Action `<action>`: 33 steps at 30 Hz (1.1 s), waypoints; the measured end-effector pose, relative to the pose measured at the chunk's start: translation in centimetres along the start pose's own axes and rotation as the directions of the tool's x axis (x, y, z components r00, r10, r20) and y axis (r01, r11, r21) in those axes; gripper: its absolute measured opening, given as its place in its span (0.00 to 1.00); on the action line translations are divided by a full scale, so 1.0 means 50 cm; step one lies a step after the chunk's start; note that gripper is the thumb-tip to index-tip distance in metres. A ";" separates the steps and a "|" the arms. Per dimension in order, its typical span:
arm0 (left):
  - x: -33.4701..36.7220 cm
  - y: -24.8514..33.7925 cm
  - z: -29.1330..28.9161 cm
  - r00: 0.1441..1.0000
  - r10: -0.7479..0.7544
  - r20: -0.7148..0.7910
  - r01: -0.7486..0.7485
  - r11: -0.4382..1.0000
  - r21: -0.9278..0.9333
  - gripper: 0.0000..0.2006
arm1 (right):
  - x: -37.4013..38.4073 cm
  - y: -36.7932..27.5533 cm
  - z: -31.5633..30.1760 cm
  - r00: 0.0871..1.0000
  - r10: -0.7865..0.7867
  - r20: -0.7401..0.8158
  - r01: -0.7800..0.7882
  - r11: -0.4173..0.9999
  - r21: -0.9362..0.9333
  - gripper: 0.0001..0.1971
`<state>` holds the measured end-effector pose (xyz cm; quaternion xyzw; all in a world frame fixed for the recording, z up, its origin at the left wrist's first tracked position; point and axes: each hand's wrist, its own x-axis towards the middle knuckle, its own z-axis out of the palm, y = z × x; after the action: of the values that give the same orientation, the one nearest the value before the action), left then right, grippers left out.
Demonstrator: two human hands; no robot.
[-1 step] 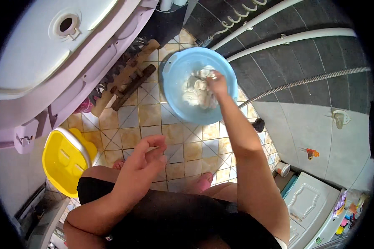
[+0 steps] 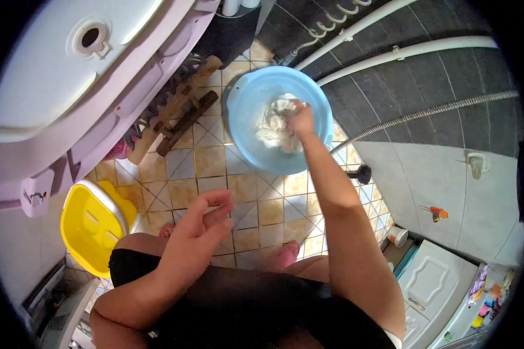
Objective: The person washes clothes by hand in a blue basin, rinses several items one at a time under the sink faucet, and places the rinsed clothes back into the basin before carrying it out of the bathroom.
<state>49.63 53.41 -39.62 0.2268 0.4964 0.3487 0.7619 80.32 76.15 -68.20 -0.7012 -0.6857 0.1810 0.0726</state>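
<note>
A light blue basin [image 2: 244, 139] rests on the tiled floor, with a bunched white cloth [image 2: 271, 125] lying wet in what looks like shallow water. My right hand [image 2: 300, 119] reaches down into the basin and grips the right side of the cloth; its fingertips are partly hidden in the folds. Over my lap, well short of the basin, my left hand [image 2: 201, 218] hangs in the air. Its fingers are loosely bent and apart, with nothing between them.
A yellow tub [image 2: 87, 230] with a white rim stands at the left. Beyond it, a wooden rack [image 2: 186, 125] sits under a pale purple bathtub-like fixture [image 2: 140, 93]. White pipes [image 2: 413, 52] and a metal hose [image 2: 431, 113] run along the right wall. A white cabinet [image 2: 428, 279] is at lower right.
My right hand has shifted slightly within the basin, and the cloth's folds have moved a little with it. My left hand stays where it was.
</note>
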 end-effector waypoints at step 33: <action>0.578 -0.289 -0.182 0.855 -0.341 -0.390 0.352 0.935 -0.045 0.27 | 0.007 0.060 -0.086 0.938 0.260 -0.230 -0.264 0.964 0.014 0.32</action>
<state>53.37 65.82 -70.61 0.0699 0.6760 0.2371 0.6942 84.65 76.97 -65.35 -0.8031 -0.5747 0.1009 0.1209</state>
